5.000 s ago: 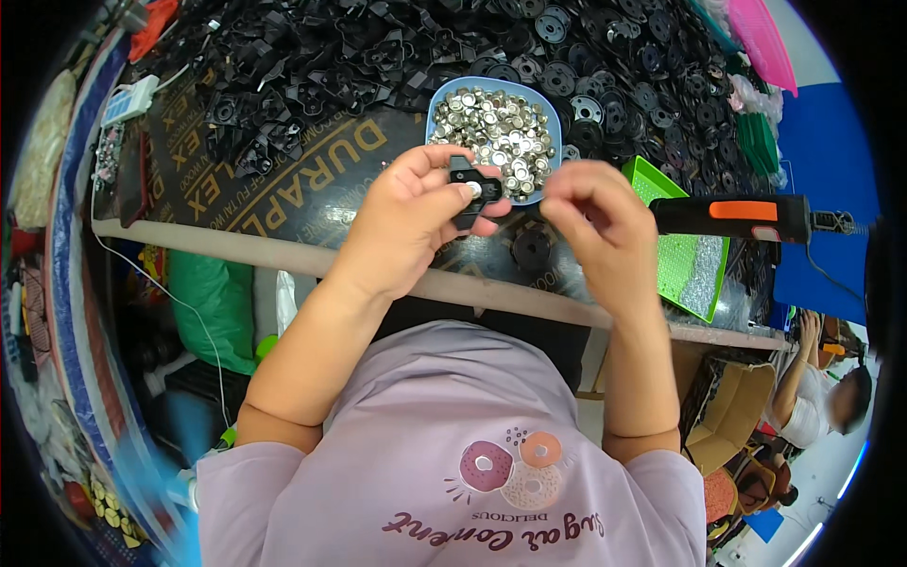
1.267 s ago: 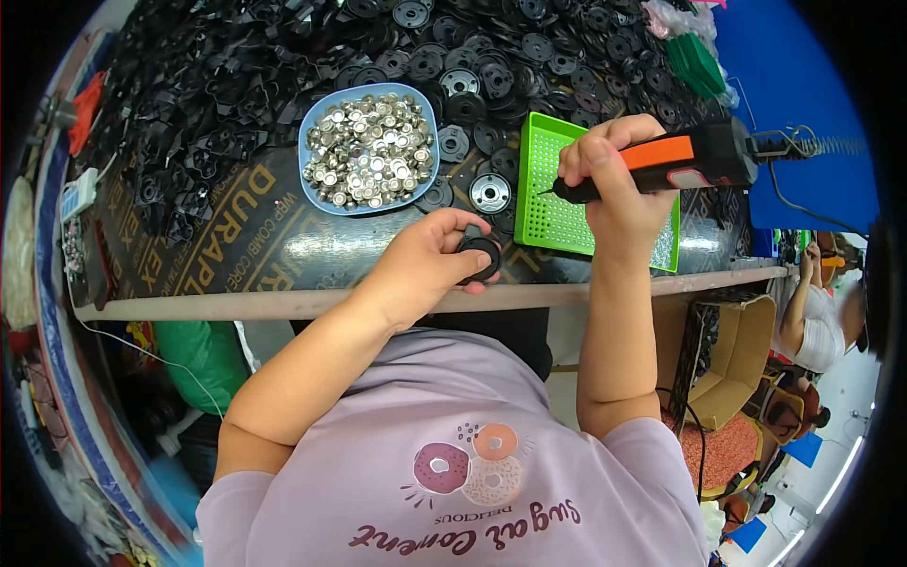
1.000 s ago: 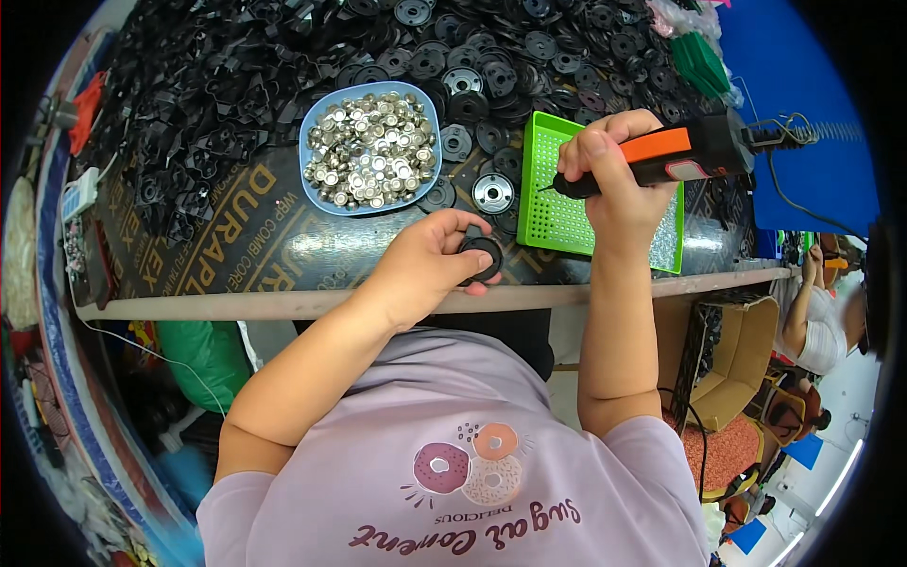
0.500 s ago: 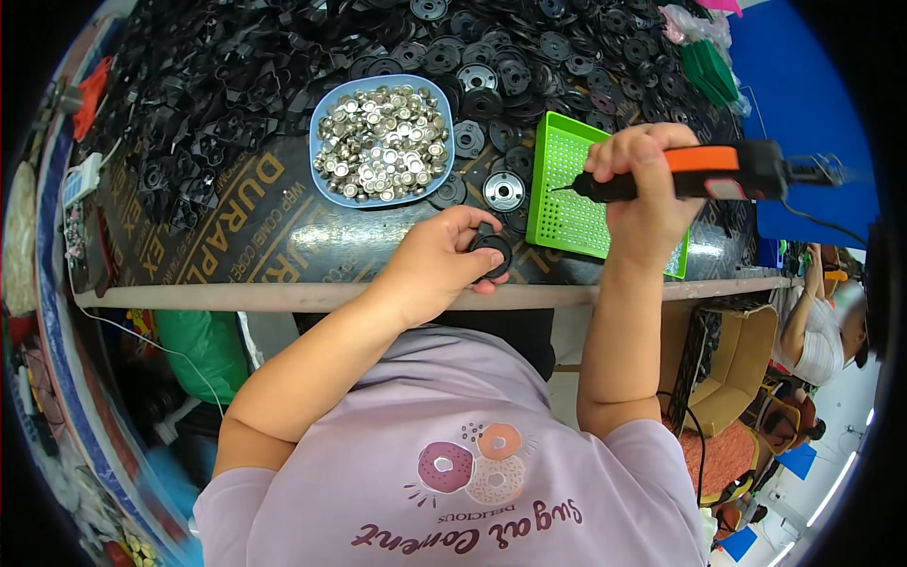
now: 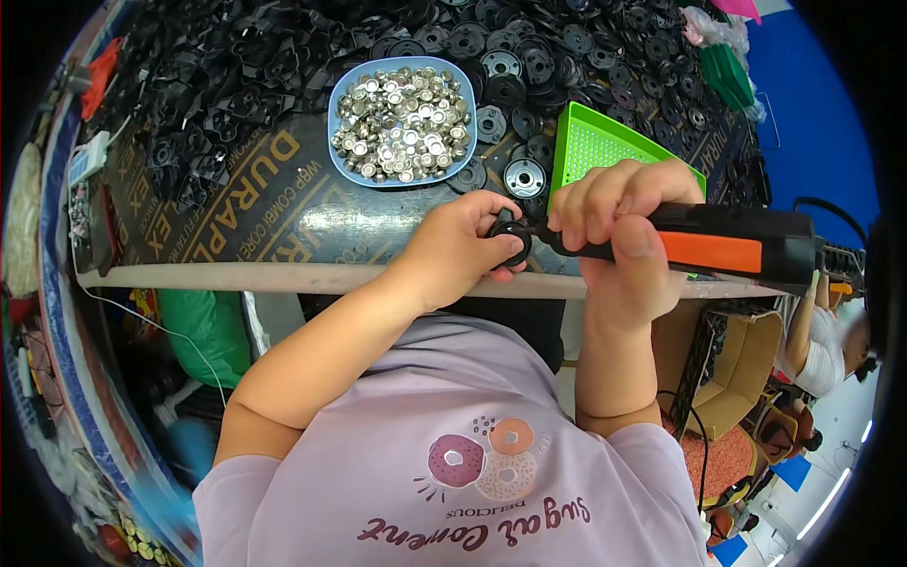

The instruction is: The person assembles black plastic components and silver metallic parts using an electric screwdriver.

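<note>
At the table's front edge, my left hand point(image 5: 460, 244) is closed around a small round black plastic part point(image 5: 511, 244), holding it between thumb and fingers. My right hand point(image 5: 631, 236) grips a black and orange electric screwdriver point(image 5: 710, 250). The tool lies sideways, its tip end at the black part; whether the bit touches it is hard to see. Beyond my left hand sits a light blue bowl point(image 5: 333, 151) of small silver metal caps. Partly behind my right hand is a bright green perforated tray point(image 5: 564, 132).
Heaps of black plastic parts point(image 5: 208, 85) and black discs point(image 5: 557, 66) cover the back of the table. A silver-faced disc point(image 5: 525, 178) lies beside the tray. Below the edge at right stands an open cardboard box point(image 5: 746, 364). Other people are at far right.
My right hand has brought the screwdriver down and toward me, from over the green tray to the black part. My left hand still holds that part. The view has shifted slightly.
</note>
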A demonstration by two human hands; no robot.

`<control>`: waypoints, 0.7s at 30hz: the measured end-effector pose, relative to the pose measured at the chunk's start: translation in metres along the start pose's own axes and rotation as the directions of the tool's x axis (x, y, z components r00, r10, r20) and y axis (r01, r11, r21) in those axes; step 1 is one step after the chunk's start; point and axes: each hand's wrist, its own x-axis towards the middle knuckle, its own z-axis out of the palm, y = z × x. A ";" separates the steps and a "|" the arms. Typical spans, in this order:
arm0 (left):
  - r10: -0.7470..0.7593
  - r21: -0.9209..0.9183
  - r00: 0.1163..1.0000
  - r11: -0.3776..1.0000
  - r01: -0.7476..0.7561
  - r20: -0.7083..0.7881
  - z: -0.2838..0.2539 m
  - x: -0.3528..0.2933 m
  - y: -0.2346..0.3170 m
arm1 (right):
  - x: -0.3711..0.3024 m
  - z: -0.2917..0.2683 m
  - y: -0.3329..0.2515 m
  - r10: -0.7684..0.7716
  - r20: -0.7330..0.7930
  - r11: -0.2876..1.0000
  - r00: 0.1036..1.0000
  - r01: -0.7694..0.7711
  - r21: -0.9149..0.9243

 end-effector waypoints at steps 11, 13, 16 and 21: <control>0.019 -0.028 1.000 0.999 -0.019 0.010 -0.001 0.001 -0.004 | -0.002 0.004 0.008 -0.052 0.118 0.973 0.992 0.077 -0.219; 0.012 -0.022 1.000 1.000 -0.012 0.009 -0.001 0.001 -0.004 | -0.002 0.006 0.009 -0.044 0.140 0.975 0.989 0.074 -0.212; 0.043 -0.040 0.999 0.998 -0.042 0.009 -0.002 0.003 -0.007 | -0.003 0.006 0.016 -0.087 0.089 0.979 0.992 0.102 -0.178; 0.051 -0.020 0.998 0.999 -0.050 0.030 -0.002 0.003 -0.006 | -0.001 0.002 0.015 -0.053 0.132 0.988 0.990 0.071 -0.136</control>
